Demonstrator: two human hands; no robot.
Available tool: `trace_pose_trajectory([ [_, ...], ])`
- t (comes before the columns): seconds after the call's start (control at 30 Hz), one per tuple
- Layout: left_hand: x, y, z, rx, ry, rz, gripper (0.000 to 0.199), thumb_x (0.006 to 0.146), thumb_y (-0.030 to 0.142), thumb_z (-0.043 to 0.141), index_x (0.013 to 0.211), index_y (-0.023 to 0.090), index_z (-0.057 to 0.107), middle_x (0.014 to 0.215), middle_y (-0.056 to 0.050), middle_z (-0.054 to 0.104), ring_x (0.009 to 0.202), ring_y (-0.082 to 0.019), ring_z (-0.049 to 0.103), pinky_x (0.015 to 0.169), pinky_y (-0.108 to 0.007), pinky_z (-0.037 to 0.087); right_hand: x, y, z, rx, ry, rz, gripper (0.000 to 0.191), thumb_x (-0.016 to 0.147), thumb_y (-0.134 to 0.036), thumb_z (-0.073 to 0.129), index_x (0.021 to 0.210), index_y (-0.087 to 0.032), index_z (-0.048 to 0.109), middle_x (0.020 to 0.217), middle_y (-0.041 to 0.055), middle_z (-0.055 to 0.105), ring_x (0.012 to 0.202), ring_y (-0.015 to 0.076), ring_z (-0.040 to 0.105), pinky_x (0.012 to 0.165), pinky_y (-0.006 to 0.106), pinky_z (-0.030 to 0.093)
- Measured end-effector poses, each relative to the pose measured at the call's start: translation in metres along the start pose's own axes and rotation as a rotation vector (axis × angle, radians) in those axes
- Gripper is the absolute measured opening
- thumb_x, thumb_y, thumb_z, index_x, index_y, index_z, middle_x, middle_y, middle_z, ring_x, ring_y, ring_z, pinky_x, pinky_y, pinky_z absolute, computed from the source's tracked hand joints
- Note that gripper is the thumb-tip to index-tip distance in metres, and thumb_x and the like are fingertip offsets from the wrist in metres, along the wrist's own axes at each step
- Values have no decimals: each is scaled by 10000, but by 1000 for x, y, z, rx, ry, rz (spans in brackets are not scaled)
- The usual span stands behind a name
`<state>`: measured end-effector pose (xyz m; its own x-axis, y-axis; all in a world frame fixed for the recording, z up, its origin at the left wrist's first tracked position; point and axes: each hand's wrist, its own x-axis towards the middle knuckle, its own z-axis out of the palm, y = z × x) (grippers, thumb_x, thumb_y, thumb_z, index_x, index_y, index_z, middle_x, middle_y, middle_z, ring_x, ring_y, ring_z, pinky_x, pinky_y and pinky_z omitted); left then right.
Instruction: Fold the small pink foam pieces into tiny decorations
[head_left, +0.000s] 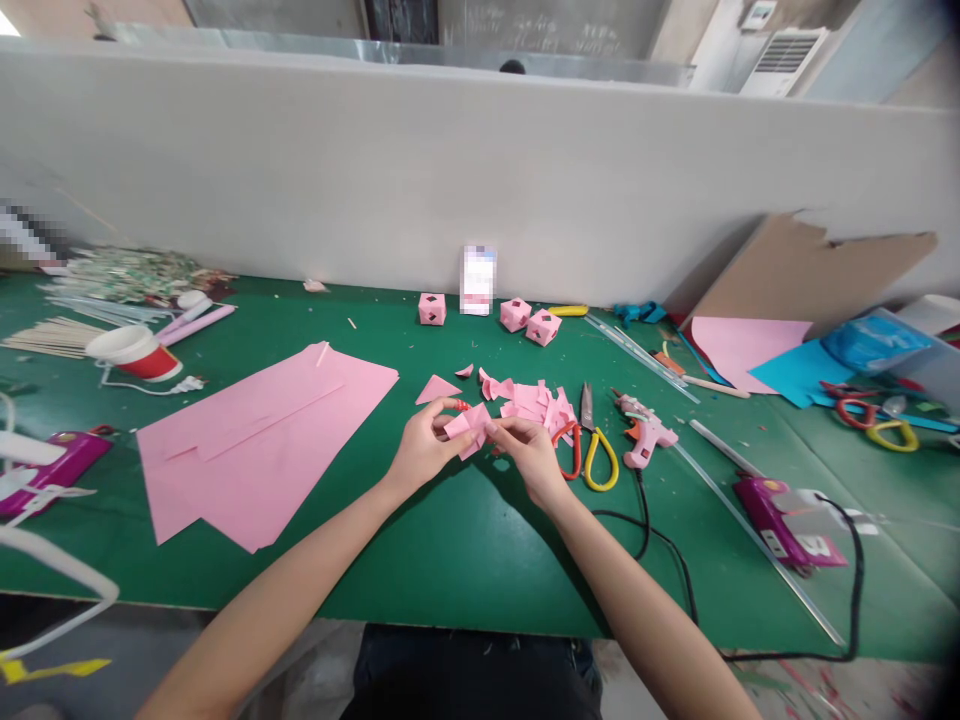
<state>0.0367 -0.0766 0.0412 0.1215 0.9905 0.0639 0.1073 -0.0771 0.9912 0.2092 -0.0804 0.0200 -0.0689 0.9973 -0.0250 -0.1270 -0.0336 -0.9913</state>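
Between my two hands, above the green table, is a small piece of folded pink paper (474, 440). My left hand (429, 447) grips its left side, with something red at a fingertip. Thumb and finger of my right hand (529, 450) pinch its right edge. Just beyond lie a heap of pink paper scraps (538, 402) and a pink paper triangle (437, 390). To the right of my right hand rest scissors (588, 440) with one red and one yellow handle, and a pink glue gun (646, 432). Three pink paper cubes with diamond-shaped holes, one of them a paper cube (432, 309), stand farther back.
Pink paper sheets (262, 450) cover the table's left part. Beyond them stand a red-and-white cup (136, 353) and wooden sticks. A phone (478, 280) leans on the partition. A purple power strip (787, 522), black cable (671, 550) and cardboard (795, 270) are at the right.
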Motion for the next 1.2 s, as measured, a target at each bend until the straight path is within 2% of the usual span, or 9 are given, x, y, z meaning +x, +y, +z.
trace_pose_trajectory([
  [0.27, 0, -3, 0, -26, -30, -20, 420, 698, 319, 758, 1058, 183, 589, 692, 17, 685, 630, -173, 665, 593, -260, 515, -1, 3, 2, -19, -19, -29, 362, 748, -553, 739, 798, -195, 712, 732, 25, 664, 627, 134, 574, 586, 269, 490],
  [0.5, 4, 2, -4, -118, 47, -191, 437, 625, 221, 782, 1028, 165, 621, 736, 6, 704, 632, -157, 660, 601, -253, 506, -2, 1, 3, -92, -111, 101, 427, 711, -575, 752, 802, -158, 730, 703, 46, 681, 644, 147, 607, 549, 253, 479],
  [0.6, 5, 6, -6, -118, 44, -230, 444, 626, 201, 772, 1043, 163, 624, 716, 7, 693, 599, -149, 646, 575, -245, 485, -3, 0, 3, -115, -152, 100, 409, 721, -565, 745, 780, -161, 742, 710, 48, 689, 647, 143, 605, 549, 245, 478],
  [0.83, 3, 4, -5, -116, 22, -200, 586, 630, 193, 781, 1173, 176, 562, 785, -2, 694, 672, -163, 672, 616, -256, 504, -3, -1, 3, -129, -181, 83, 396, 720, -566, 739, 767, -173, 744, 697, 32, 687, 615, 133, 585, 554, 248, 481],
  [0.97, 3, 4, -4, -110, 36, -211, 588, 629, 186, 780, 1173, 178, 556, 805, -3, 697, 677, -151, 666, 622, -245, 499, -4, 0, 4, -148, -189, 65, 407, 733, -586, 719, 766, -180, 727, 685, 24, 676, 603, 133, 575, 554, 257, 483],
  [1.2, 2, 5, -3, -146, 41, -224, 694, 628, 170, 767, 1260, 182, 481, 720, 24, 678, 648, -155, 663, 632, -259, 508, -4, -3, 3, -155, -255, 92, 411, 740, -584, 714, 751, -173, 701, 699, 24, 672, 575, 119, 560, 544, 253, 475],
])
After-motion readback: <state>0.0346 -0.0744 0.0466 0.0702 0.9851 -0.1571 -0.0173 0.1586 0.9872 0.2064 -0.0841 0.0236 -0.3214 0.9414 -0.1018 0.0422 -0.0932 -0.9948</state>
